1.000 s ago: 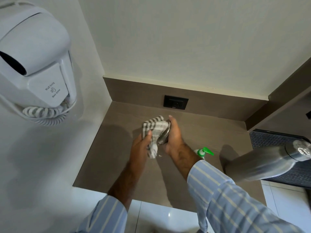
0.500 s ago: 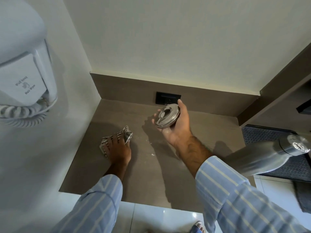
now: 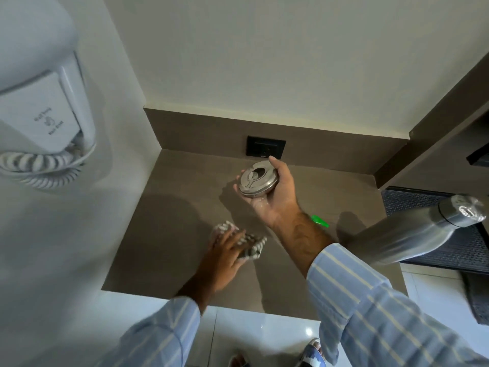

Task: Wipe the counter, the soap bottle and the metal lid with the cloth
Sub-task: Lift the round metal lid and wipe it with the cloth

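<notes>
My right hand (image 3: 275,197) holds the round metal lid (image 3: 258,179) above the brown counter (image 3: 172,213), its face tilted toward me. My left hand (image 3: 225,250) presses the checked cloth (image 3: 251,247) flat onto the counter near the middle; the cloth is blurred by motion. Only the green pump nozzle of the soap bottle (image 3: 320,221) shows behind my right forearm; the bottle's body is hidden.
A tall steel bottle (image 3: 412,234) stands on the counter's right side. A black socket plate (image 3: 266,147) sits in the back splash. A white wall hair dryer (image 3: 39,107) hangs at the left. A dark mat (image 3: 465,250) lies to the right.
My left hand left the lid, took the cloth down to the counter's left part, then slid it right toward the middle. My right hand lifted the lid up and back.
</notes>
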